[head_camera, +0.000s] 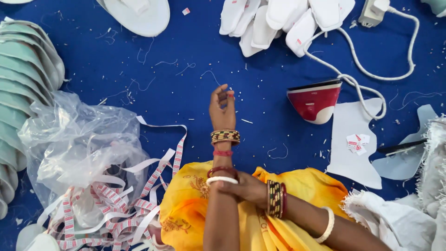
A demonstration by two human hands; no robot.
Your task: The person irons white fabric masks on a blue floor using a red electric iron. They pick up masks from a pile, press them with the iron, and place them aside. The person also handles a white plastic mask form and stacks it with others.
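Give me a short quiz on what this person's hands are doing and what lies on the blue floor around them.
1. True or false: the right hand grips the left forearm close to a white bangle.
2. What sits on the floor to the right of the raised left hand? A) a red and white iron B) a kettle C) a hammer
3. What is tangled about the clear plastic bag?

Key: 1 true. 2 A. 3 loose strips of white label tape with red marks.
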